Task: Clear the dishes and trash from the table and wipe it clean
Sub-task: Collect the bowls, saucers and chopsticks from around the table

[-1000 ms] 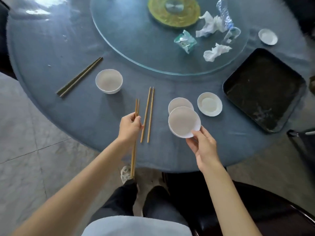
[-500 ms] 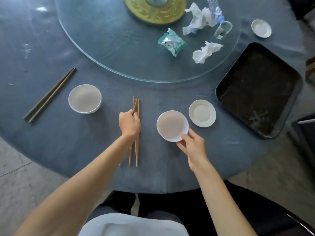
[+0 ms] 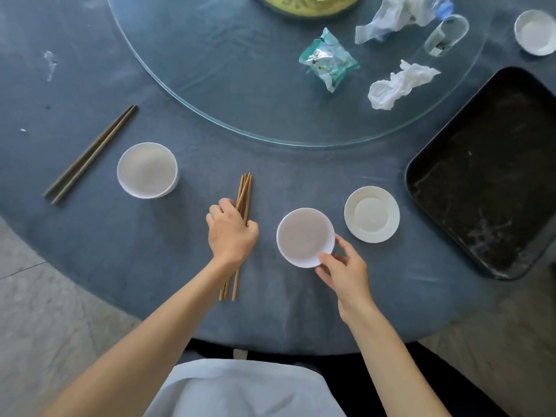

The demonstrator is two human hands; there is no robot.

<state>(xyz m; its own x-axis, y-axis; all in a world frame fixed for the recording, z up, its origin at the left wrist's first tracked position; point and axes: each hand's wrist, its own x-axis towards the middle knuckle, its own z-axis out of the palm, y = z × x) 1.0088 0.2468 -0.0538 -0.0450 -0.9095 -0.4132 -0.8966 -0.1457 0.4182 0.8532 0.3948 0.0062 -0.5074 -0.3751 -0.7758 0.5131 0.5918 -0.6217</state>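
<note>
My left hand [image 3: 231, 233] curls over a bundle of light wooden chopsticks [image 3: 245, 188] lying on the blue tablecloth [image 3: 90, 251]. My right hand [image 3: 344, 273] pinches the near rim of a white bowl [image 3: 304, 236], which sits stacked on another bowl. A white saucer [image 3: 372, 214] lies just right of it. Another white bowl [image 3: 146, 170] stands to the left, with a dark pair of chopsticks [image 3: 90, 153] beyond it. On the glass turntable [image 3: 240, 70] lie crumpled tissues [image 3: 397, 88], a green wrapper [image 3: 329, 63] and a tipped glass [image 3: 446, 34].
A black tray [image 3: 487, 173] sits at the table's right edge. A small white dish [image 3: 535, 36] stands far right beyond the turntable. More crumpled tissue [image 3: 391, 18] and a plastic bottle lie at the top. Grey stone floor shows at both sides.
My left hand brought its chopsticks against the other pair and now holds them as one bundle. My right hand set its bowl down onto the other bowl.
</note>
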